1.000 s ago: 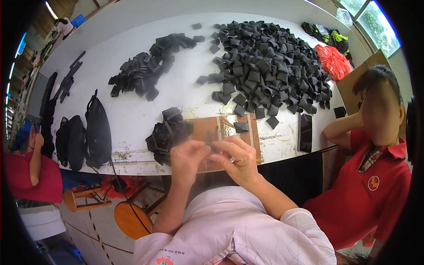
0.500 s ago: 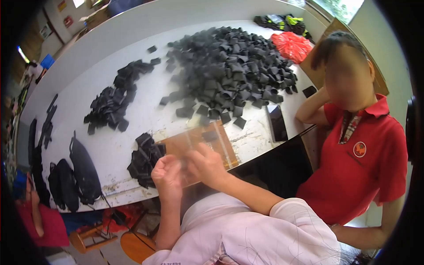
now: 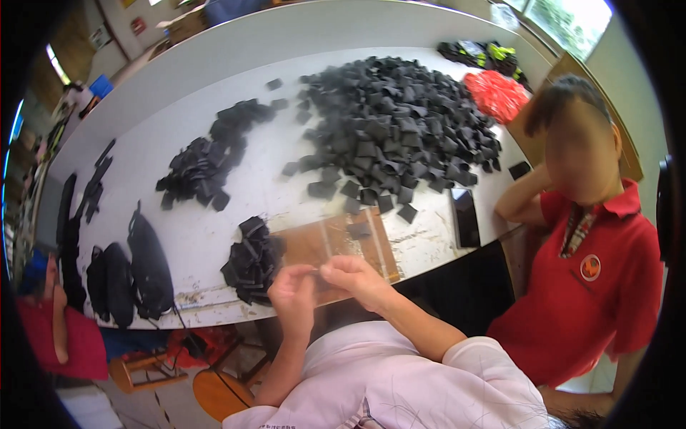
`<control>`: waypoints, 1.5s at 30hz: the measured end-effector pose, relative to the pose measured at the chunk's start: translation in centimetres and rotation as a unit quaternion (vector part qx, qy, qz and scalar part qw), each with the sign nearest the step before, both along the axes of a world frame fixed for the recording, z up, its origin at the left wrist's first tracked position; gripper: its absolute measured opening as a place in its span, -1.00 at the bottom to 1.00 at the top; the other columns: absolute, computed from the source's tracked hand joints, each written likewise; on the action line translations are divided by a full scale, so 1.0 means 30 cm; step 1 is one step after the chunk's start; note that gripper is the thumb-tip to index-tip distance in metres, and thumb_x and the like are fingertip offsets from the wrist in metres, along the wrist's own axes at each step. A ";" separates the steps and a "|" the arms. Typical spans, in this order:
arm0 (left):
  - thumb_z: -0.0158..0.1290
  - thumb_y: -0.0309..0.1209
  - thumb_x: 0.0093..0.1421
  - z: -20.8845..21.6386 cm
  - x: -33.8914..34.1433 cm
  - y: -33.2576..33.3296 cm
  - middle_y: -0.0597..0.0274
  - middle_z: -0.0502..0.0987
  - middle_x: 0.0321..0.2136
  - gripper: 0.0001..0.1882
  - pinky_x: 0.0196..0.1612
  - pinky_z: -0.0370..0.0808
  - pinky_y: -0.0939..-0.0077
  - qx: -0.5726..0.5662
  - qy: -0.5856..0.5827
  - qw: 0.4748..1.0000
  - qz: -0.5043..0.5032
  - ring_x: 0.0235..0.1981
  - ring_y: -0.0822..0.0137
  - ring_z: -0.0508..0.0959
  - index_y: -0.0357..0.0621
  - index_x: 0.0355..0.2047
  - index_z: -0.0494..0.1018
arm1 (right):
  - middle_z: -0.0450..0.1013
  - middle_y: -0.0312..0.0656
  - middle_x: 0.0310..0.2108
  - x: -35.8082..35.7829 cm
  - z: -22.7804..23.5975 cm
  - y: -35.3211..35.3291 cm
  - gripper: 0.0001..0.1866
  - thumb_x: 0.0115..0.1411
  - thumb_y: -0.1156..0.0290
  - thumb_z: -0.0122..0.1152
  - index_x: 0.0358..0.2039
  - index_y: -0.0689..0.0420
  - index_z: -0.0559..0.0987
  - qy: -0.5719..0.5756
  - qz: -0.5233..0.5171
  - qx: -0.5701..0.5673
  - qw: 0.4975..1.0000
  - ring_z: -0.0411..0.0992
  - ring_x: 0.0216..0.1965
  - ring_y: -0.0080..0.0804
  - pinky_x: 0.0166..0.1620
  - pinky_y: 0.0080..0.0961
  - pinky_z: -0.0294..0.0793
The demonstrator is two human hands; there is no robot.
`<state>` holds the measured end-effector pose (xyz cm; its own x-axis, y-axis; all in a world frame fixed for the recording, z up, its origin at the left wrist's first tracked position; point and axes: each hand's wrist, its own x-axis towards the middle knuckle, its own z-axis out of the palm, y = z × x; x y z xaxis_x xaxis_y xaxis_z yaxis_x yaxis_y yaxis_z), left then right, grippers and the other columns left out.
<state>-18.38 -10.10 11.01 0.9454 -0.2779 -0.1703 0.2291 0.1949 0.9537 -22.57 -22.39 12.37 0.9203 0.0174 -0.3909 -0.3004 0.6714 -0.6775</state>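
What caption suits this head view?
Two hands, left hand and right hand, meet over a brown board beside piles of black pieces.

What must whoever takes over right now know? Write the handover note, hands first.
Left hand and right hand: fingertips together over the near edge of the brown rectangular board; what they pinch is too small to tell.
Things: one black square fabric piece lies on the board; a small stack of black pieces sits just left of it; a loose middle pile lies farther out.
Done: probably the small stack.
Left: likely the large heap of black pieces across the white table.
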 end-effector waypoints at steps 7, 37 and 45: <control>-0.16 -0.60 0.12 0.123 0.092 0.056 0.09 0.47 -0.47 -0.84 -0.85 0.03 0.81 -0.427 0.276 0.847 -0.157 -0.89 0.69 0.12 -0.23 -0.28 0.35 | 0.30 -0.45 -0.62 0.072 0.159 -0.036 -0.74 0.15 0.25 0.06 -0.55 0.15 0.43 -0.149 0.026 -0.174 0.973 0.18 -0.58 -0.74 -0.55 -0.75 0.13; -0.03 -0.50 0.09 0.081 0.166 -0.014 0.31 0.32 -0.70 -0.93 -0.80 0.05 0.75 -0.278 0.163 0.942 -0.094 -0.85 0.59 0.14 -0.23 -0.42 0.34 | 0.29 -0.47 -0.66 0.177 -0.019 -0.060 -0.70 0.15 0.17 0.02 -0.53 0.14 0.46 -0.179 0.033 -0.215 0.960 0.17 -0.65 -0.78 -0.61 -0.78 0.11; -0.03 -0.51 0.11 0.073 0.146 -0.025 0.28 0.38 -0.67 -0.96 -0.82 0.06 0.78 -0.253 0.101 0.958 -0.093 -0.86 0.61 0.14 -0.21 -0.42 0.35 | 0.23 -0.49 -0.68 0.167 -0.044 -0.039 -0.67 0.15 0.09 0.02 -0.55 0.10 0.43 -0.186 0.022 -0.121 0.975 0.07 -0.70 -0.77 -0.66 -0.78 0.02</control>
